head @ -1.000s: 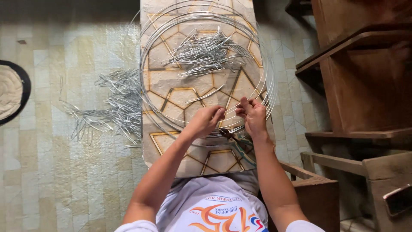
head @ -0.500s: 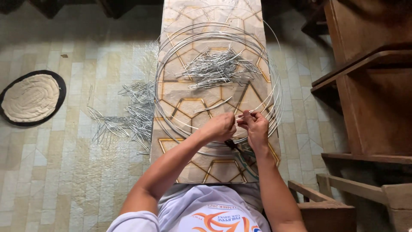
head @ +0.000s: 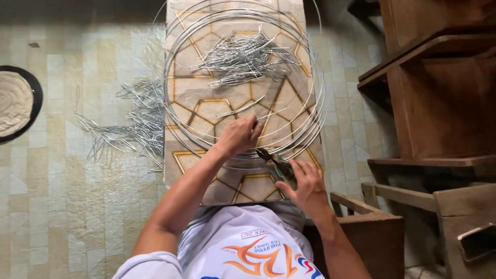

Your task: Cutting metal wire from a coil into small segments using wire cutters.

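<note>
A big coil of grey wire point(head: 310, 103) lies on a patterned board point(head: 206, 93) in front of me. My left hand point(head: 238, 135) pinches a short cut piece of wire over the board's middle. My right hand point(head: 305, 186) has drawn back toward my body and holds a pair of pliers point(head: 273, 161), whose jaws point at the coil's near edge. A heap of cut wire pieces point(head: 243, 57) rests inside the coil at the far side.
More cut wire pieces point(head: 132, 126) are strewn on the tiled floor left of the board. A round woven mat point(head: 13, 103) lies at the far left. Wooden furniture point(head: 439, 93) stands on the right, with a wooden stool point(head: 372, 227) by my right elbow.
My hands were together at the coil's near edge. Now they have parted: the right has pulled back with the pliers, the left holds a cut piece over the board.
</note>
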